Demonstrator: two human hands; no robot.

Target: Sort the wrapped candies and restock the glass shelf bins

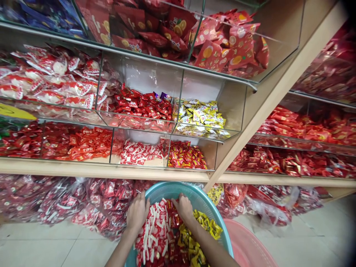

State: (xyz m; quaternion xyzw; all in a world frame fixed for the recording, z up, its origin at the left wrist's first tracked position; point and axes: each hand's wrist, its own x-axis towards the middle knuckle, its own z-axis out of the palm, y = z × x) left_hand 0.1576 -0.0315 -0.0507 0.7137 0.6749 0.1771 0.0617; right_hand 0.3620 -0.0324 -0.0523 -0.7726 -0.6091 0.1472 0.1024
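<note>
Presently at six o'clock: round teal plastic basket [172, 189] holding red-and-white wrapped candies [154, 230]. Noted half-curled left hand [138, 211] at basket's ten, right hand [183, 208] at twelve; cannot tell grip. Could spill candies over rim if cupped loosely.

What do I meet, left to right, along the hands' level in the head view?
Bagged red-wrapped sweets on the floor → left hand → red-and-white wrapped sweets → right hand → yellow-wrapped sweets → teal basket's right rim → pink basin.
</note>
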